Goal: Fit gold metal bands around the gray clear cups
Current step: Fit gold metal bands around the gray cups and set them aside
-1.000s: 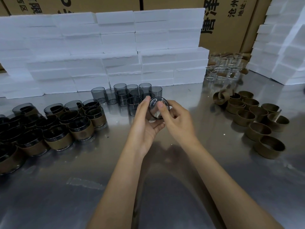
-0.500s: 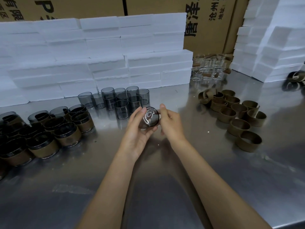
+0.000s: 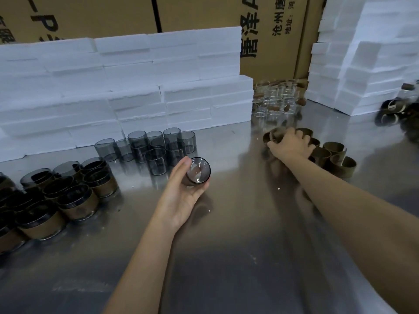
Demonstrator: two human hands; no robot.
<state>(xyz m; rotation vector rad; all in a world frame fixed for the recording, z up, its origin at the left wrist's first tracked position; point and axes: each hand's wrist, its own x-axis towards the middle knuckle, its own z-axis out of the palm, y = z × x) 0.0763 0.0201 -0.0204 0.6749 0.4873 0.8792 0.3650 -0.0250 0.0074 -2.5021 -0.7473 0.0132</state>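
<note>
Cup, gray and clear, tipped on its side with the round base toward the camera, cradled in the left hand. Thumb along its left side, fingers curled under and round the lower wall: a loose but closed grip, cup at the fingertips rather than deep in the palm, lifted above the steel table. Looks brownish round the wall, but cannot tell whether a band sits on it.

Further right and farther out, right hand palm down on the near-left edge of the loose gold bands, fingers bent over one of them; cannot tell whether actually gripped or only touched.

Off to the left, finished cups with gold bands packed close together. Just beyond the held cup, bare gray cups standing upright in a cluster. Behind those, white foam blocks stacked in a wall, clear glasses to the right of it, cardboard boxes at the very back.
</note>
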